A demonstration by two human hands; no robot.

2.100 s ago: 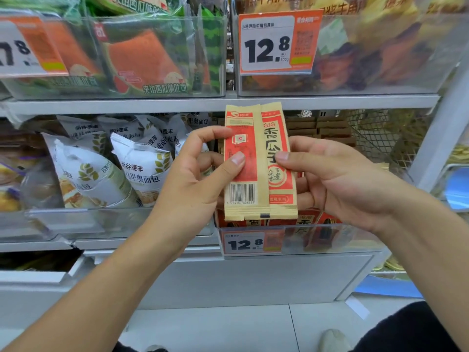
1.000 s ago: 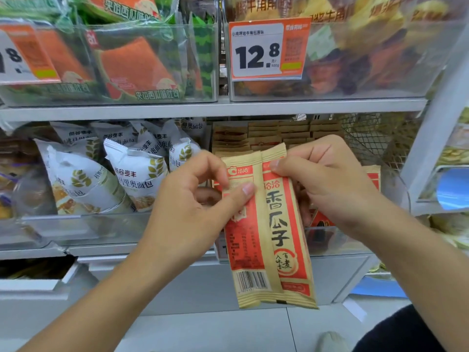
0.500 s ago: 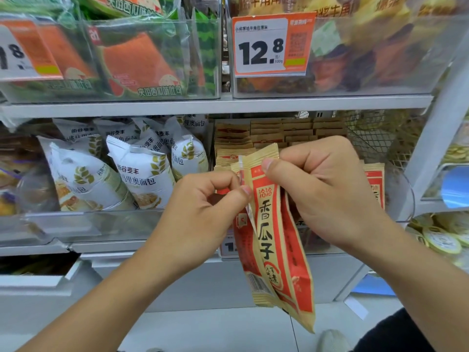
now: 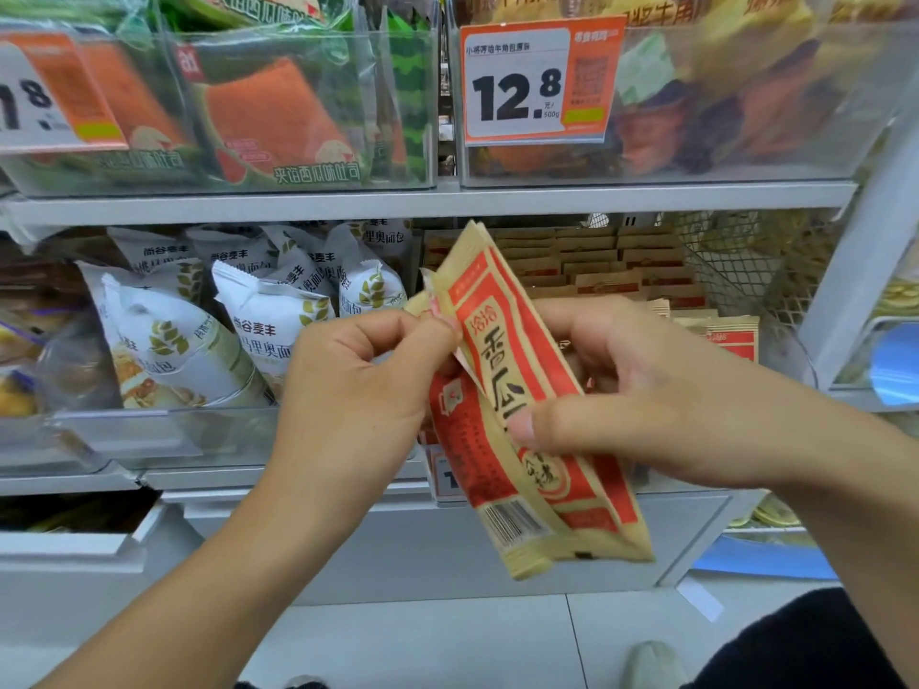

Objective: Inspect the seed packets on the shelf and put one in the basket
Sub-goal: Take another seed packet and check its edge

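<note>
I hold two tan-and-red seed packets in front of the shelf. The front seed packet [image 4: 502,335] tilts with its top to the upper left; my right hand [image 4: 626,395] grips it, thumb across its middle. The back seed packet [image 4: 467,455], barcode side showing, lies behind it, and my left hand [image 4: 358,385] pinches its upper edge between thumb and forefinger. More seed packets [image 4: 601,266] stand in rows in the clear bin behind my hands. No basket is in view.
White bread bags [image 4: 174,340] fill the bin to the left. The upper shelf [image 4: 427,203] carries clear bins of green-and-orange toast packs [image 4: 268,116] and a 12.8 price tag [image 4: 537,82]. A white upright [image 4: 865,271] stands at right. Tiled floor [image 4: 447,643] lies below.
The packets, first upright and side by side, dropped lower and fanned apart. My right thumb slid from the front packet's top to its middle, and its top now leans left.
</note>
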